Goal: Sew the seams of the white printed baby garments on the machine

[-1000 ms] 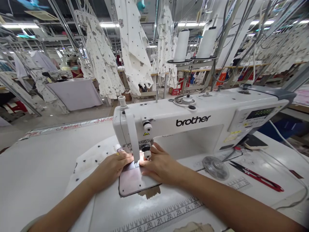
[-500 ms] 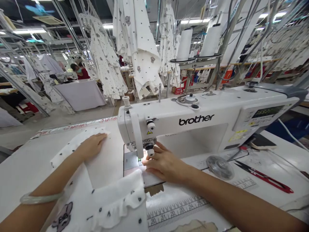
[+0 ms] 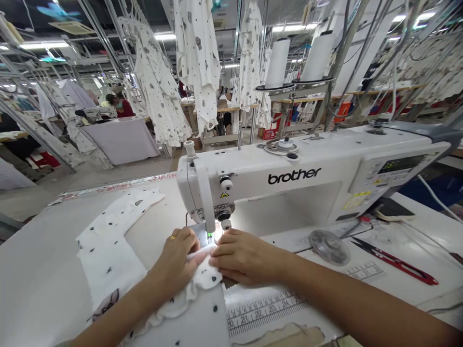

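A white printed garment piece [image 3: 112,255] with a ruffle lies across the table, its edge raised in front of the needle of the white sewing machine [image 3: 249,180]. My left hand [image 3: 179,255], with a ring on one finger, pinches that edge just left of the presser foot. From the other side my right hand [image 3: 242,255] grips the same edge, its fingertips close to the lit needle area. Both hands are closed on the fabric and nearly touch each other. The fingertips partly cover the fold, and the needle tip itself is hard to make out.
On the right lie red-handled thread snips [image 3: 396,260], a clear round bobbin case [image 3: 330,247] and a dark pad [image 3: 393,210]. A ruler scale [image 3: 269,313] runs along the front. Thread cones [image 3: 278,62] stand behind the machine; printed garments [image 3: 154,82] hang beyond. A person [image 3: 123,106] sits farther back.
My left hand has come from the far-left fabric to the needle area and taken the ruffled edge. My right hand has shifted slightly and now holds that edge too. A hanging garment behind has swung.
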Demonstrator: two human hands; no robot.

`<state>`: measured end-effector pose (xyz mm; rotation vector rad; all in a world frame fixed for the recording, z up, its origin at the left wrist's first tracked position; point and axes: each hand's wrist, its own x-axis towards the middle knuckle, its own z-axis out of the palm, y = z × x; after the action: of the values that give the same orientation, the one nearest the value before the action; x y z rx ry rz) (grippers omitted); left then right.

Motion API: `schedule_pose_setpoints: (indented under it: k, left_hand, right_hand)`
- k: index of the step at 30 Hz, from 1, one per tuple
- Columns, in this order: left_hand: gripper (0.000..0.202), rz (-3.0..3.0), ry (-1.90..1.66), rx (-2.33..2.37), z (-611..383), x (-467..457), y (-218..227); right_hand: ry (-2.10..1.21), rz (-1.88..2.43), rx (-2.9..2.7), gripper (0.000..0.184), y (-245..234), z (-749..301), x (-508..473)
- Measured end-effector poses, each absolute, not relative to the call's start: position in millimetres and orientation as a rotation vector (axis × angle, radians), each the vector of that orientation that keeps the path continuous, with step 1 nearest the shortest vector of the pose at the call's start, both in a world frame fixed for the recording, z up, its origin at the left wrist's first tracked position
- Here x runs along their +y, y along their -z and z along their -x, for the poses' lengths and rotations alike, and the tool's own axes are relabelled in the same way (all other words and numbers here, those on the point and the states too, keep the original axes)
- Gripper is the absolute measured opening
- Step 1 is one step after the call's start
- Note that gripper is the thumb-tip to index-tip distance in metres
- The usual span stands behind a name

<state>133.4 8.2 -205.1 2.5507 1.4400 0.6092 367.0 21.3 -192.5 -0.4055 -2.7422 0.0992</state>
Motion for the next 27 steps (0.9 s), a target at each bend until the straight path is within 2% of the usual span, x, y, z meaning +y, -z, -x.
schedule_pose_setpoints:
  k: [3,7,10,19,27]
  left_hand:
    - [0.003,-2.611,-0.679,1.389,-133.2,6.7,198.6]
    - [0.029,-2.835,-0.589,1.114,-130.5,-10.8,196.0]
    - [0.039,-2.996,-0.547,1.057,-126.8,-18.6,204.6]
    - [0.043,-3.054,-0.483,1.048,-120.2,8.4,212.4]
    - [0.046,-3.033,-0.444,1.042,-119.3,13.2,213.2]
  right_hand:
    - [-0.071,0.438,-2.739,0.019,193.7,-368.9,22.8]
    - [-0.006,0.504,-2.722,0.019,193.8,-369.2,22.8]
    - [-0.027,0.558,-2.750,0.014,192.7,-367.9,22.0]
    - [0.033,0.702,-2.740,0.019,195.2,-363.2,28.7]
    - [-0.049,0.653,-2.653,0.019,199.6,-369.2,32.9]
